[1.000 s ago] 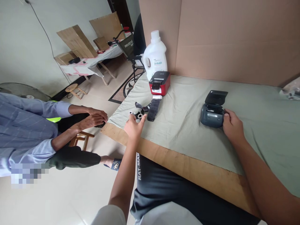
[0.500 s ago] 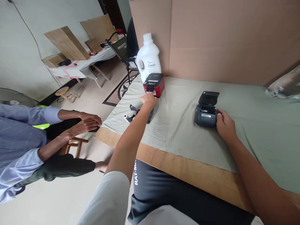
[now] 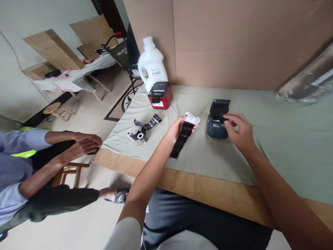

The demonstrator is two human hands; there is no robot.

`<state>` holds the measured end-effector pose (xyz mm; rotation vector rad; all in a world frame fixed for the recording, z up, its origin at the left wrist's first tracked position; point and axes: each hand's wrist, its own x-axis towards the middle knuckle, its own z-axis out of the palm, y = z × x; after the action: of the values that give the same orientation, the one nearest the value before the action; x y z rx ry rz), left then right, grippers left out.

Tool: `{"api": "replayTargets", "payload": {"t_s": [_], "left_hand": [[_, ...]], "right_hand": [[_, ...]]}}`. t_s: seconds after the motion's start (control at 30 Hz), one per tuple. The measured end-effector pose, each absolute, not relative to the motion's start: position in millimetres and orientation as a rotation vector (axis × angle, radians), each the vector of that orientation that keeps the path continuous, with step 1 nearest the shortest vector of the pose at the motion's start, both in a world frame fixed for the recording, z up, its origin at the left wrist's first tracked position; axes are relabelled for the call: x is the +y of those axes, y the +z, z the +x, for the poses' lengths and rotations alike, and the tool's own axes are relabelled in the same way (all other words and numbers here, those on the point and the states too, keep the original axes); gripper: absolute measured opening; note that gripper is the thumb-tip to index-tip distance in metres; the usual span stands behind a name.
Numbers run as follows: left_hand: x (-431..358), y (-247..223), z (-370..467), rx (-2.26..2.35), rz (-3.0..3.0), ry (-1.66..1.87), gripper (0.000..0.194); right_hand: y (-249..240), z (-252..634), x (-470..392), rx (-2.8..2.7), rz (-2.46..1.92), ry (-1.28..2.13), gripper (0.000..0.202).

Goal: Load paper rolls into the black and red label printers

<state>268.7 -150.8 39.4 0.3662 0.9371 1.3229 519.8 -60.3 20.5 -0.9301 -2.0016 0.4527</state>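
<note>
My left hand is closed around a label roll, its white end up and a strip of black labels hanging down toward the table edge. To the right stands a dark portable label printer with its lid raised. My right hand is at the printer's right side, thumb and fingers apart, fingertips at the open compartment; whether they touch it I cannot tell. Farther left on the cloth lie loose label rolls with dark strips. Behind them sits a red and black printer with a black strip at its slot.
A white jug stands behind the red printer, before a cardboard wall. A plastic-wrapped bundle lies at the back right. At left, a seated person's clasped hands are near the table's wooden edge.
My left hand has come back from the red printer, now holding a label roll with its strip. My right hand has moved from the dark printer's side up to its open compartment.
</note>
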Motion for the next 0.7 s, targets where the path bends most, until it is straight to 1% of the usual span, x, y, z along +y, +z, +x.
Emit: {"api": "replayTargets", "payload": {"t_s": [0.1,0.2,0.27,0.33,0.4,0.43,0.57,0.63,0.7], "left_hand": [[-146,34,308,0.854,0.322,1.229,0.032],[-136,32,332,0.802,0.293,1.195,0.032],[-130,33,341,0.75,0.296,1.186,0.036],[-128,35,344,0.684,0.347,1.151,0.044],[-131,35,345,0.619,0.43,1.095,0.051],[-134,34,345,0.598,0.475,1.079,0.05],[-150,20,354,0.667,0.591,1.088,0.04],[-154,9,362,0.765,0.561,1.101,0.032],[-154,-1,371,0.828,0.515,1.098,0.029]], "right_hand": [[59,509,-68,-2.232,-0.807,0.647,0.03],[90,503,-65,-2.432,-0.837,0.836,0.025],[103,505,-59,-2.482,-0.878,0.923,0.022],[109,511,-50,-2.471,-0.904,0.921,0.02],[108,518,-40,-2.453,-0.93,0.849,0.018],[105,521,-34,-2.45,-0.948,0.807,0.017],[79,526,-11,-2.453,-1.016,0.642,0.02],[61,523,-2,-2.451,-1.025,0.566,0.026],[45,517,5,-2.471,-1.027,0.524,0.032]]}}
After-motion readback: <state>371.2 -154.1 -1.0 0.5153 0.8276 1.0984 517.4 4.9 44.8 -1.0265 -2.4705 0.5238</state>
